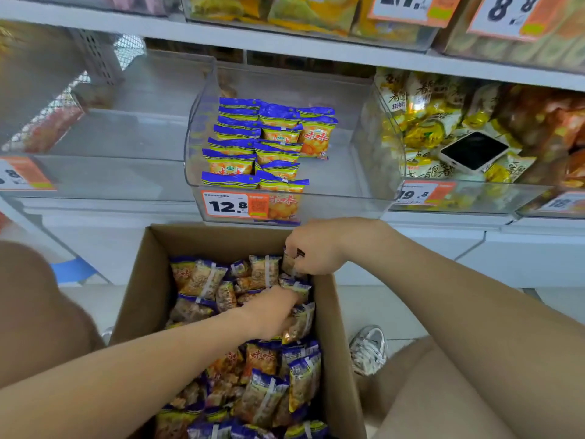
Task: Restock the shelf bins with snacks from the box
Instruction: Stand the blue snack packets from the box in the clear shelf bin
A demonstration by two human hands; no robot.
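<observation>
Cardboard box, left hand gripping snack packets, right hand pinching another packet.

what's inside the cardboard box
Loose blue-and-yellow snack packets fill the cardboard box; the left hand reaches among them and the right hand pinches one. Lower layers and the box floor are covered.

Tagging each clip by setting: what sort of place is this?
Likely a shop's snack aisle: orange-and-white price tags on clear plastic shelf bins, blue-and-yellow snack packets stacked inside, brown cardboard box of stock.
</observation>
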